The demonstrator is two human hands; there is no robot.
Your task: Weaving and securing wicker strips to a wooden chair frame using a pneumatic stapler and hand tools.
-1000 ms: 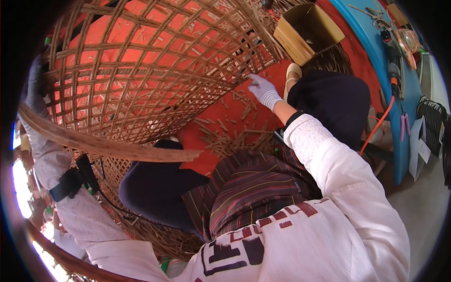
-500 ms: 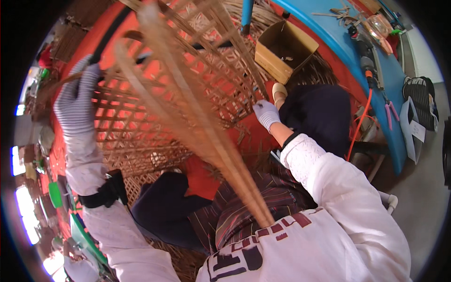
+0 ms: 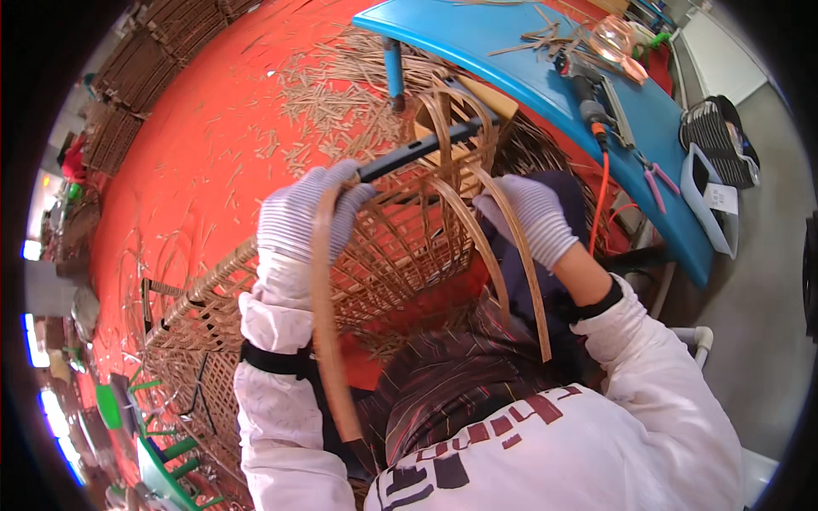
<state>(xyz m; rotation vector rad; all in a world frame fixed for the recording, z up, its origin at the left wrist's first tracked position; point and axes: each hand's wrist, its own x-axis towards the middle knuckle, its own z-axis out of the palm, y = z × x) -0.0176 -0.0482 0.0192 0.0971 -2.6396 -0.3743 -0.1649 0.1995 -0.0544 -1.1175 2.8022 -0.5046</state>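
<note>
A large open-lattice wicker basket leans in front of my lap, with a black bar along its upper edge. My left hand, in a striped grey-white glove, is closed at the bar's left end on a brown cane strip that hangs down in front of my sleeve. My right hand, gloved alike, has its fingers curled at the basket's right side. What these fingers hold is hidden. Two looped cane strips arch over the bar, and their loose ends hang beside my right hand.
A blue table at the right bears a power tool, pink-handled pliers and cane scraps. A cardboard box stands behind the basket. Cut cane pieces litter the red floor. Another woven piece lies at the left.
The basket has turned and shifted, its black bar now nearer the middle. My left hand has moved right and my right hand slightly right. The blurred long strips have swung away from my chest.
</note>
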